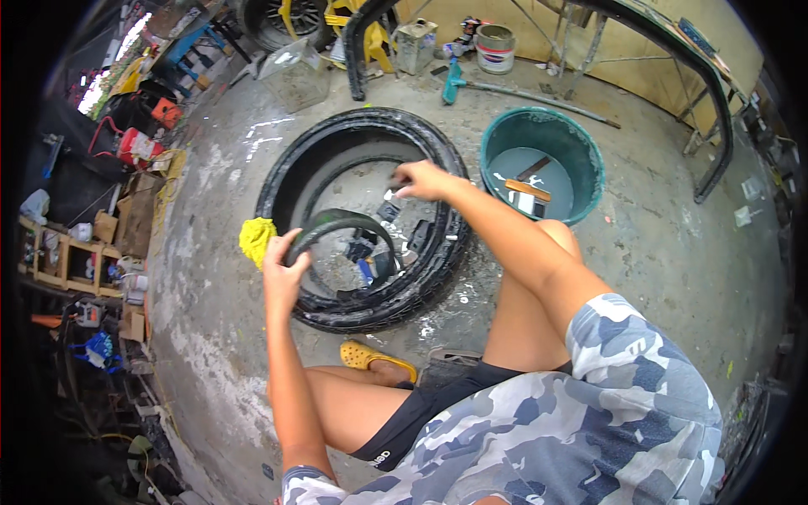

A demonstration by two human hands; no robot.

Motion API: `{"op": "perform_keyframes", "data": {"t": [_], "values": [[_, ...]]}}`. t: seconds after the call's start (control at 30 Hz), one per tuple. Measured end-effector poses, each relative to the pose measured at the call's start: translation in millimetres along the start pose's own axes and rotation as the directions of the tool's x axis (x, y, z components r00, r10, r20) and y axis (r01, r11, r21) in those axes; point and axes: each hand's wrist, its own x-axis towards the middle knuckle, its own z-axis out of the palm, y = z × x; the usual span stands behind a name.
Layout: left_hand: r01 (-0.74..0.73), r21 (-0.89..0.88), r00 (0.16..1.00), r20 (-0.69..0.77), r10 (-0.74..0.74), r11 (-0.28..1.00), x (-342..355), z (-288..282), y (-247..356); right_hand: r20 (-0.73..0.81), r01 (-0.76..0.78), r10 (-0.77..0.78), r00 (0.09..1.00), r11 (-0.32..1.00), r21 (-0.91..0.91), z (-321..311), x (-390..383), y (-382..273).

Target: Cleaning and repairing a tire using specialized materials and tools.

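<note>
My left hand point(284, 259) grips a narrow black ring point(338, 220) by its left side, holding it tilted over a large black tire point(278, 181) that lies flat on the floor. My right hand point(423, 180) is over the tire's right part, fingers pinched around a small dark thing, blurred and too small to name. Inside the tire's opening lie several dark pieces point(418, 236) and a small blue piece point(365, 271). A thinner dark hoop point(324, 187) curves behind the held ring. Beside my left hand, a crumpled yellow cloth point(257, 240) rests on the tire's rim.
To the right stands a teal tub point(592, 198) with greyish liquid and a wood-backed brush point(528, 188) in it. A teal-headed broom point(453, 82) lies beyond. Farther back are a paint bucket point(495, 52), a clear bin point(295, 77) and a black curved frame point(715, 109). A red tank point(137, 147) stands left.
</note>
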Motion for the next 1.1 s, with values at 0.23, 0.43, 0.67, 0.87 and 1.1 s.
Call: {"op": "perform_keyframes", "data": {"t": [0.23, 0.43, 0.67, 0.87, 1.1], "values": [[0.066, -0.192, 0.982, -0.160, -0.097, 0.979, 28, 17, -35, 0.487, -0.292, -0.078, 0.870, 0.715, 0.636, -14, -12, -65], [0.240, -0.540, 0.951, -0.034, -0.306, 0.807, 48, 37, -31, -0.109, -0.004, 0.055, 0.993, 0.909, 0.417, -42, -6, -97], [0.060, -0.174, 0.998, 0.022, -0.058, 0.983, 49, 17, -56, -0.637, -0.423, 0.202, 0.744, 0.880, -0.215, -224, -100, -35], [0.170, -0.029, 0.900, 0.411, -0.144, 0.985, 38, 10, -77, -0.527, -0.903, 0.736, 0.424, 0.385, -0.189, -200, -146, 140], [0.356, 0.162, 0.694, 0.614, -0.376, 0.920, 22, 6, -85, -0.117, -0.808, 0.964, 0.238, 0.263, 0.528, -97, -166, 325]]}}
